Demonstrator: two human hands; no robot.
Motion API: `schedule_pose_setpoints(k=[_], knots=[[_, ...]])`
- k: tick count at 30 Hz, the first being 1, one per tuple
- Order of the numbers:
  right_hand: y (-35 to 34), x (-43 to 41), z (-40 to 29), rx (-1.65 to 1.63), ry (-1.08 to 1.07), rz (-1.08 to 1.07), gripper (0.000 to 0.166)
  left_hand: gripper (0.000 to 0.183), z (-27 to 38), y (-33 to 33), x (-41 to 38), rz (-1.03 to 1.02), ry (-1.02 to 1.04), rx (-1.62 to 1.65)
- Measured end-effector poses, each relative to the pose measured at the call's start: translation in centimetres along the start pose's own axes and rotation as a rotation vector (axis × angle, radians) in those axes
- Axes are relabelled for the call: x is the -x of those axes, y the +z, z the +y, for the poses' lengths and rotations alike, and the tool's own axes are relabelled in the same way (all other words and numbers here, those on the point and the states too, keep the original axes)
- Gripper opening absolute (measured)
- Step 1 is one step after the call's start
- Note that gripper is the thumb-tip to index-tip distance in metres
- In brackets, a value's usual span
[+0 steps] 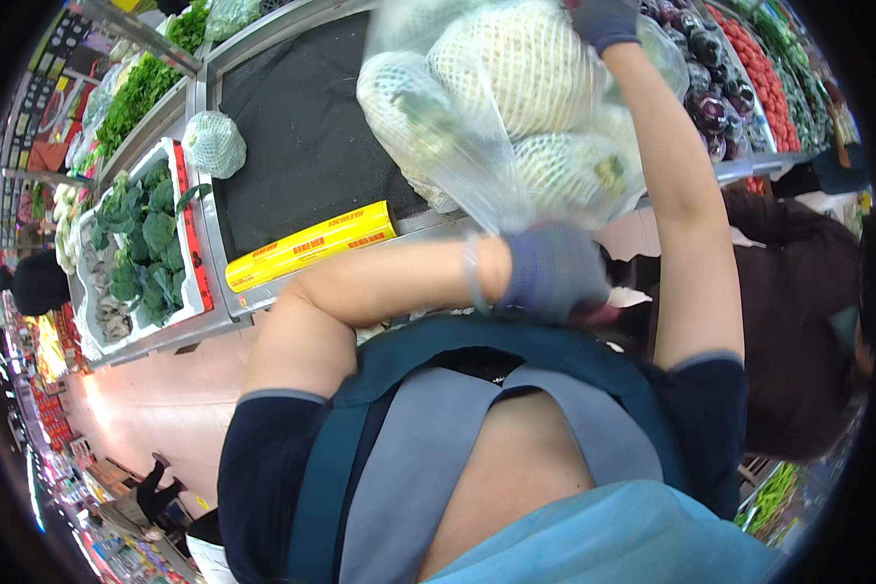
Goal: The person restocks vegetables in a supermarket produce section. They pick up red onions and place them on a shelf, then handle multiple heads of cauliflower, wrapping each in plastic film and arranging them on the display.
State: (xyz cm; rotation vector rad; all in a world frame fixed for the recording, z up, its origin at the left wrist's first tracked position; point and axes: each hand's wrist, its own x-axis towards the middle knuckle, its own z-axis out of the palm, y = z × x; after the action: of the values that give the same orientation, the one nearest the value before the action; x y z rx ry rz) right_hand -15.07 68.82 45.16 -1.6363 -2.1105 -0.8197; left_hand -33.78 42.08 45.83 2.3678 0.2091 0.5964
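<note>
A large clear plastic bag (pixel 474 146) filled with several cauliflowers in white foam nets (pixel 518 66) lies at the top centre. My right hand (pixel 608 22), in a grey-blue knit glove, is at the bag's upper right; its fingers are partly cut off by the frame's edge. In front of my chest, at the bag's near side, my left hand (pixel 555 270) wears the same kind of glove and is blurred, so its grip is unclear. Left of the bag, a yellow roll (pixel 310 246) bearing red writing lies on the display's front edge. One netted cauliflower (pixel 215 144) sits farther left.
A black mat (pixel 299 117) lines the display bin. A white foam box of broccoli (pixel 146 248) stands at its left, with leafy greens (pixel 139 91) behind. Wrapped eggplants (pixel 708 109) and tomatoes (pixel 763 87) lie at the right. A person in dark clothing (pixel 796 321) is close on the right.
</note>
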Motion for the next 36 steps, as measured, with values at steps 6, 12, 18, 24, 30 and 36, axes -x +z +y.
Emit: schedule_pose_setpoints(k=[6, 12, 18, 24, 30, 36], knots=[[1.7, -1.0, 4.8, -0.394, 0.271, 0.234, 0.031, 0.039, -1.7, -2.1, 5.7, 0.027, -0.892, 0.407], [5.5, -1.6, 8.7, -0.581, 0.639, -0.062, 0.024, 0.052, -3.6, -1.8, 19.1, -0.141, -1.108, -0.119], [4.3, 1.4, 8.1, -1.701, 0.708, -0.04, 0.033, 0.056, -6.8, -12.1, 25.2, 0.504, -1.435, -0.363], [2.0, 2.7, 5.3, -0.851, 0.195, -0.127, 0.029, 0.084, -5.0, -18.3, 25.5, 0.967, -1.056, -1.082], [1.3, 5.1, 1.2, -0.949, 0.361, -0.169, 0.029, 0.08, -8.5, -7.8, 12.8, 0.778, -0.461, -1.001], [-8.7, 9.7, -0.6, -0.724, 0.012, 0.128, 0.033, 0.041, -8.7, -0.5, 7.6, 0.633, -0.079, -0.548]])
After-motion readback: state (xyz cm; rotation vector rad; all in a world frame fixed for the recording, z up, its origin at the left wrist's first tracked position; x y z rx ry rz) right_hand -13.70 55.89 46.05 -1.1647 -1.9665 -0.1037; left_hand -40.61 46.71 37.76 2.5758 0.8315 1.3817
